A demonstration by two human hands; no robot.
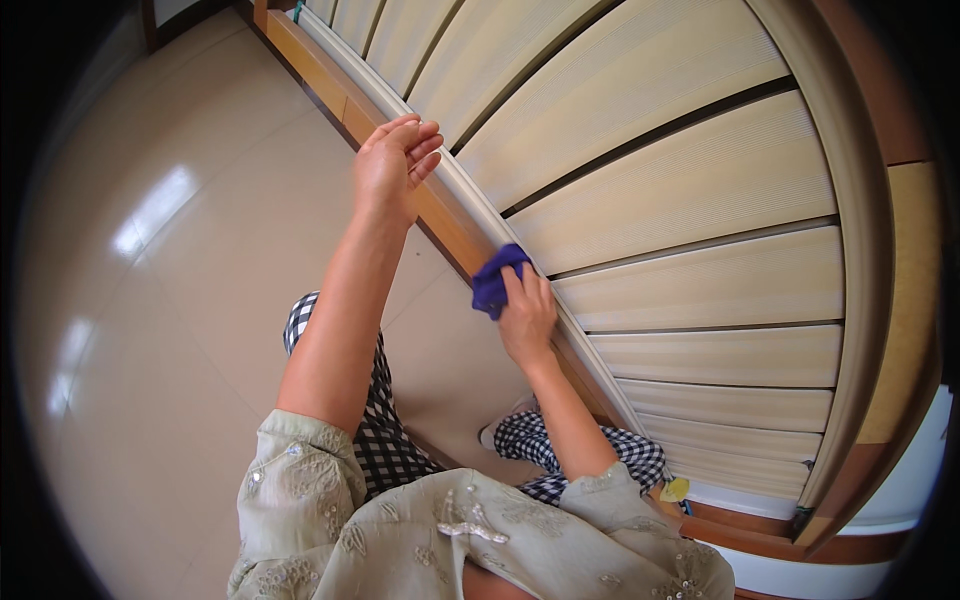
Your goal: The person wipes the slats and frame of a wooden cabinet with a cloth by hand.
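Note:
My right hand (529, 315) grips a crumpled purple cloth (498, 281), which lies over the wooden side rail (448, 229) of a slatted base, apparently a bed's. Farther along the same rail is my left hand (396, 169), its fingers loosely curled and nothing visible in them. Whether the left hand touches the rail cannot be told. A pale metal edge strip (480, 196) runs between the rail and the wide cream ribbed slats (667, 180), with dark gaps between the slats.
Glossy beige floor tiles (217, 292) lie left of the rail. My checked trouser leg (390, 442) is close to it, and one shoe (491, 433) stands beside it. A curved-looking wooden far rail (904, 300) bounds the slats. A small yellow object (675, 490) is near the lower corner.

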